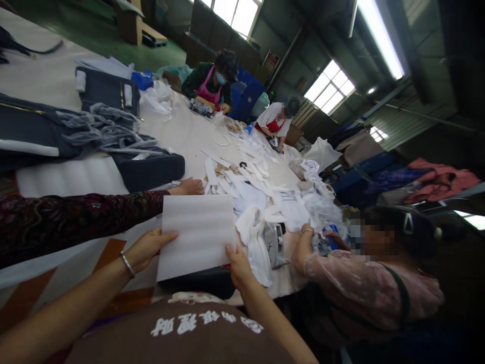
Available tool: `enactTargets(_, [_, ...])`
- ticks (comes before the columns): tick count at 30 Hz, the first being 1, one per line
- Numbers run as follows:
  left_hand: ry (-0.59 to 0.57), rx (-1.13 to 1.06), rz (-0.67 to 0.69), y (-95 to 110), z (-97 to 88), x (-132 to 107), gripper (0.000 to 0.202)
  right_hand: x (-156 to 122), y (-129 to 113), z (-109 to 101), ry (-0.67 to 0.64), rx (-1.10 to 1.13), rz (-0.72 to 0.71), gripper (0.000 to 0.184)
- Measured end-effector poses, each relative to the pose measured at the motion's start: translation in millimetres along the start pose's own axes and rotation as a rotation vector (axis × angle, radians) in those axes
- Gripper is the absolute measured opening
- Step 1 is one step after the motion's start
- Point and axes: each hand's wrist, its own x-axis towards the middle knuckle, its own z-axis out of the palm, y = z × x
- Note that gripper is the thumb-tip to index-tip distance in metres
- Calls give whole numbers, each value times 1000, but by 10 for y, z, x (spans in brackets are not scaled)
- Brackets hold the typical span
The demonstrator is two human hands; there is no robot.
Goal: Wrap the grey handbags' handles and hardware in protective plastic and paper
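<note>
Between my two hands is a flat white foam sheet (197, 232), held up in front of my apron. My left hand (149, 246), with a silver bangle at the wrist, pinches its left edge, thumb on top. At the lower right edge my right hand (238, 265) grips it the same way, thumb over the face. The fingers behind the sheet are hidden. Below it lies a dark navy bag (204, 283), mostly covered by the sheet. Just right of my right hand sit a white cloth-like bundle (259, 247) and a grey-white tape dispenser (276, 245).
Dark bags (34, 126) with clear wrapping are piled at the left. A co-worker's patterned sleeve (83, 222) reaches across from the left. White strips and papers (246, 177) cover the table's middle. Another person (364, 283) works close on the right; two more are across the table.
</note>
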Motion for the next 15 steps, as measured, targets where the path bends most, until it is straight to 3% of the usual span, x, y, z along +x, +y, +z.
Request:
enactTargets(4, [-59, 14, 17, 38, -80, 52, 36, -109, 14, -28, -67, -203, -9, 49])
enactTargets(7, [-39, 46, 58, 99, -192, 80, 31, -156, 49, 36, -129, -313, 0, 48])
enactTargets(15, [11, 74, 86, 2, -500, 7, 44, -114, 150, 259, -67, -346, -34, 45])
